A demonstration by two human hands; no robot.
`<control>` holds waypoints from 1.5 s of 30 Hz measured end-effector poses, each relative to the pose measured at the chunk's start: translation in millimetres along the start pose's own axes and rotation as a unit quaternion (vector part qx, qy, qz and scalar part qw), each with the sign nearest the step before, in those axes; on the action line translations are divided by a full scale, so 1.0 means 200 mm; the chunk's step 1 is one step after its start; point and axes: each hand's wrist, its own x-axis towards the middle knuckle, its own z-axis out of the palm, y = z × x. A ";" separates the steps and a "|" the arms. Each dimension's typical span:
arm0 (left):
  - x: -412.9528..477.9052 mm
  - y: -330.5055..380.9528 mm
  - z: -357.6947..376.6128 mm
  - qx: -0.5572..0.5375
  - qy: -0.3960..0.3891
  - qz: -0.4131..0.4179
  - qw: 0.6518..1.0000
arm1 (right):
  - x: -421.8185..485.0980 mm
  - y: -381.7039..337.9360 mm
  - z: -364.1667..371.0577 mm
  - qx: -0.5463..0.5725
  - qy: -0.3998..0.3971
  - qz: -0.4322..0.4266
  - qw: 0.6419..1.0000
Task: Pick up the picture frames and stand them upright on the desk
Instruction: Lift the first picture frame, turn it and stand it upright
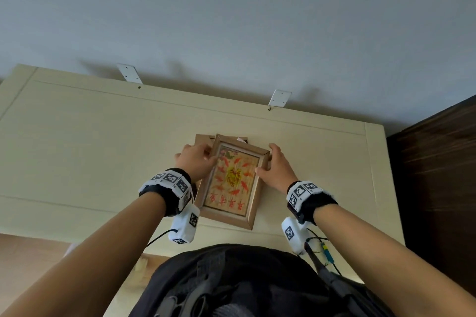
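Observation:
A wooden picture frame [233, 183] with a red and yellow fish picture lies face up on the cream desk [90, 152], slightly tilted. My left hand [197, 162] grips its upper left edge and my right hand [277, 165] grips its upper right edge. Under it lies a second brown frame [202, 139], of which only the top left corner and a strip of the top edge show.
Two white metal brackets [128, 73] [279, 98] join the desk's back edge to the grey wall. A dark wooden panel [435, 180] stands at the right of the desk. Wrist bands with markers and cables hang from both forearms near the desk's front edge.

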 end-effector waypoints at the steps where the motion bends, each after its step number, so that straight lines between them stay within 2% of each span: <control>1: 0.00 0.00 0.00 0.001 0.004 0.004 1.000 | 0.00 0.01 0.00 0.014 -0.010 0.022 1.000; 5: -0.03 0.02 0.03 -0.002 0.033 0.010 0.999 | -0.01 0.01 -0.01 0.086 -0.047 0.074 0.992; 10: -0.05 0.05 0.04 -0.031 0.044 0.004 0.999 | -0.01 -0.02 -0.05 0.089 -0.066 0.096 0.989; 15: -0.04 0.07 0.02 -0.114 0.024 0.030 0.993 | 0.01 -0.03 -0.10 0.176 -0.062 0.110 0.976; 19: -0.04 0.11 -0.02 -0.206 0.027 0.011 0.978 | 0.03 -0.03 -0.14 0.219 -0.035 0.099 0.970; 23: -0.05 0.18 -0.04 -0.350 -0.036 0.008 0.936 | 0.05 0.01 -0.17 0.255 0.002 0.094 0.963; 28: -0.07 0.29 -0.06 -0.338 -0.117 0.051 0.933 | 0.06 0.04 -0.25 0.311 0.024 0.099 0.945; 32: -0.09 0.39 -0.07 -0.361 -0.160 0.090 0.914 | 0.03 0.10 -0.32 0.396 0.044 0.098 0.912; 38: -0.12 0.51 -0.02 -0.378 -0.211 0.124 0.893 | -0.01 0.21 -0.38 0.548 0.061 0.108 0.827; 45: -0.16 0.65 0.02 -0.436 -0.195 0.126 0.869 | -0.05 0.29 -0.37 0.658 0.043 0.132 0.740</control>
